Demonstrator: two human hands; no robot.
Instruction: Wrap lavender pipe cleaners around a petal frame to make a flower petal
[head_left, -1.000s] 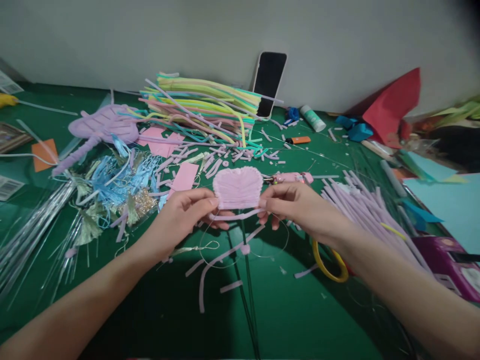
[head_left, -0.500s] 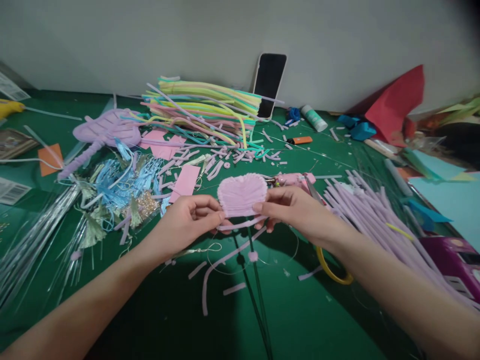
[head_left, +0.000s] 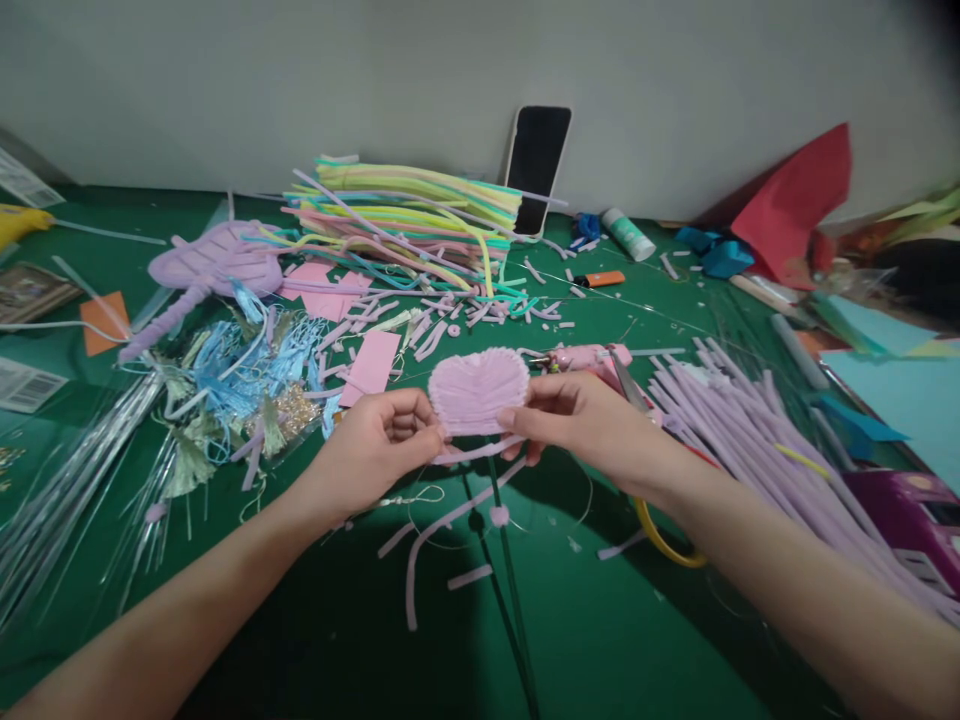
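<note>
Between my hands is a pale purple, fuzzy petal-shaped piece made of pipe cleaners [head_left: 478,388], with its rounded edge away from me. My left hand [head_left: 379,435] pinches its lower left corner between thumb and curled fingers. At the lower right, my right hand [head_left: 581,415] grips it, thumb on the front face and fingers behind. A single purple pipe cleaner [head_left: 480,454] runs along under the piece from one hand to the other. Below hangs or lies a thin dark green line [head_left: 514,590] with a small purple ball [head_left: 499,516]; I cannot tell whether it is attached.
Loose pipe cleaner cuttings [head_left: 469,577] lie on the green table. Scissors with a yellow handle [head_left: 664,548] are partly under my right forearm, beside purple pipe cleaners [head_left: 735,430]. Behind are a multicoloured bundle [head_left: 420,190], a phone [head_left: 538,165] and an orange lighter [head_left: 600,280]. Blue tassels [head_left: 240,365] lie left.
Both hands and the purple piece have shifted very slightly left and the piece tilts a little differently. The grip is the same.
</note>
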